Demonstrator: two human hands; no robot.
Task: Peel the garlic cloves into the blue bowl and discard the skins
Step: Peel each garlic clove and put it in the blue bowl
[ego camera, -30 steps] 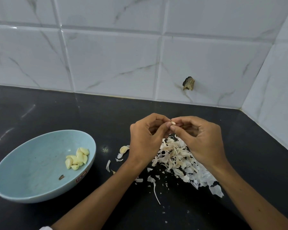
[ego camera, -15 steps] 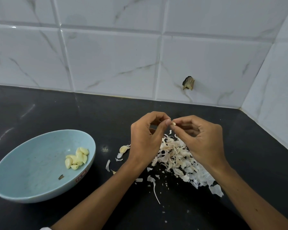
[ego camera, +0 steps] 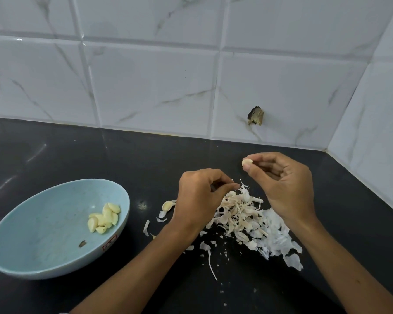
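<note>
My right hand [ego camera: 284, 182] pinches a pale garlic clove [ego camera: 246, 162] between thumb and forefinger, held above the counter. My left hand [ego camera: 200, 198] hovers lower, just over the pile of garlic skins [ego camera: 247, 220], with thumb and fingertips pressed together; whether a scrap of skin is between them I cannot tell. The blue bowl [ego camera: 32, 223] stands at the left and holds several peeled cloves [ego camera: 104, 218] against its right wall. One unpeeled clove [ego camera: 168, 205] lies on the counter left of my left hand.
The black countertop [ego camera: 77, 159] runs back to a white tiled wall and a side wall at the right. Skin scraps are scattered in front of the pile. A dark chipped hole [ego camera: 256, 116] marks the back wall.
My hands have come apart: the right hand kept the clove and moved up and right, the left hand dropped toward the skin pile.
</note>
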